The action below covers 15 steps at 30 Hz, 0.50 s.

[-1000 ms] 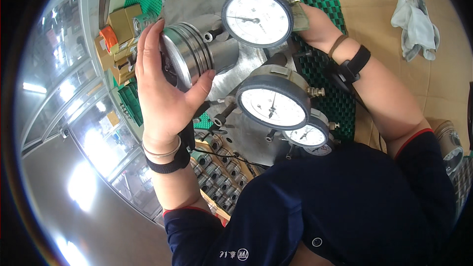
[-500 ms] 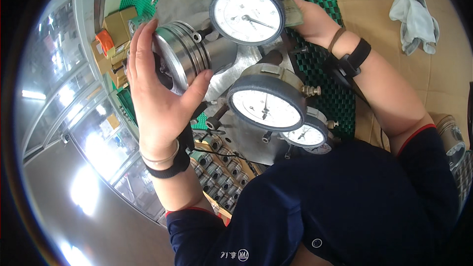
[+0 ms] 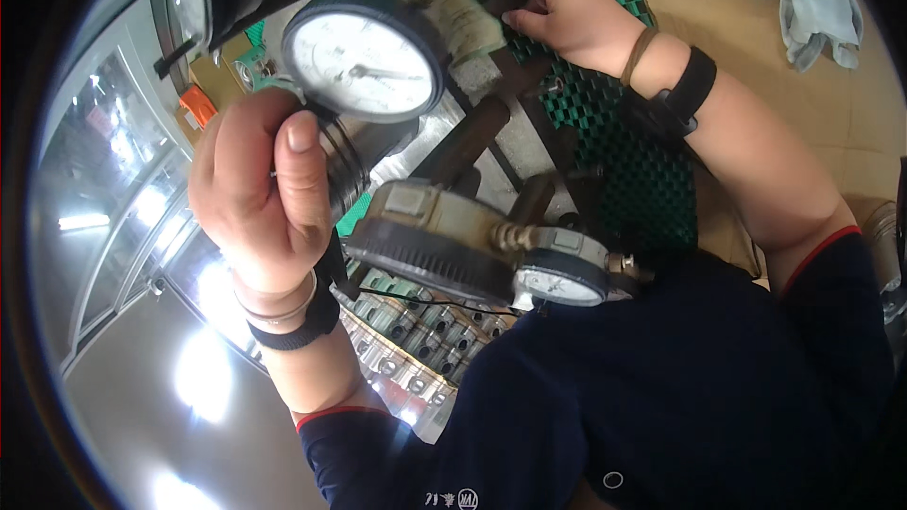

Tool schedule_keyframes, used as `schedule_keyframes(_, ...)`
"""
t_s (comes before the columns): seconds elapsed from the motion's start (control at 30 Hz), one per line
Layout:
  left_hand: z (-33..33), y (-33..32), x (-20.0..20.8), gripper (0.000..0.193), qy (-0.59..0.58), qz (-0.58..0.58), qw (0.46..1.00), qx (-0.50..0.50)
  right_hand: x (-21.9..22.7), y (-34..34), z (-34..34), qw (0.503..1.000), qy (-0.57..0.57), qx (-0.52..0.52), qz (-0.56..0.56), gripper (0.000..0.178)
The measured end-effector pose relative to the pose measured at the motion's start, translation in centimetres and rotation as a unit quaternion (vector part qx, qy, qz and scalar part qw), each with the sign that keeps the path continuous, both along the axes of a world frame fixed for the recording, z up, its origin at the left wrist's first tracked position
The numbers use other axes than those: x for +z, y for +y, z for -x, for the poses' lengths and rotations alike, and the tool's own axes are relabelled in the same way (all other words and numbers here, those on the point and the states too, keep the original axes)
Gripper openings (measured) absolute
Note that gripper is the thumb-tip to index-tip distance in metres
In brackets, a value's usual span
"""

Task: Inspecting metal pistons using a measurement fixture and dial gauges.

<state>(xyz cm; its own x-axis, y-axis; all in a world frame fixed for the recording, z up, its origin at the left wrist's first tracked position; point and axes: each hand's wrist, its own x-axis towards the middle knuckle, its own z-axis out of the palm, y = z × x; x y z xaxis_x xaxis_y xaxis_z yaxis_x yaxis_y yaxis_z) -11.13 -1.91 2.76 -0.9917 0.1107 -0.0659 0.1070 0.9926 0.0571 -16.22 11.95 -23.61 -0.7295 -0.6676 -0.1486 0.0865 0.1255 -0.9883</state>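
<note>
Head view: a ringed metal cylinder [image 3: 350, 159] lies just right of the curled left hand [image 3: 253, 191], far from the right hand [image 3: 588, 24], axis roughly sideways; I cannot tell what either grip clasps.

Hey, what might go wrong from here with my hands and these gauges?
Your left hand is close to the upper dial gauge, so a knock might disturb its reading. The large lower gauge hides its face in this view, so its reading could be missed.
</note>
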Motion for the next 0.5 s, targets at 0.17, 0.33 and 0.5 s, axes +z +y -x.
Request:
schedule_keyframes(0.17,-0.8,-0.3,-0.3,0.025,0.032,0.047,0.998,0.004,-0.5,-0.5,-0.7,0.998,0.033,-0.039,0.024,0.033)
schedule_keyframes(0.33,-2.2,-0.6,-0.8,0.047,0.080,0.034,0.989,0.116,1.7,-0.1,0.4,0.998,-0.007,0.062,-0.011,0.027)
schedule_keyframes(0.5,-1.9,0.3,-1.6,0.059,0.079,-0.043,0.982,0.164,1.1,0.3,0.4,0.999,-0.031,0.033,0.020,0.027)
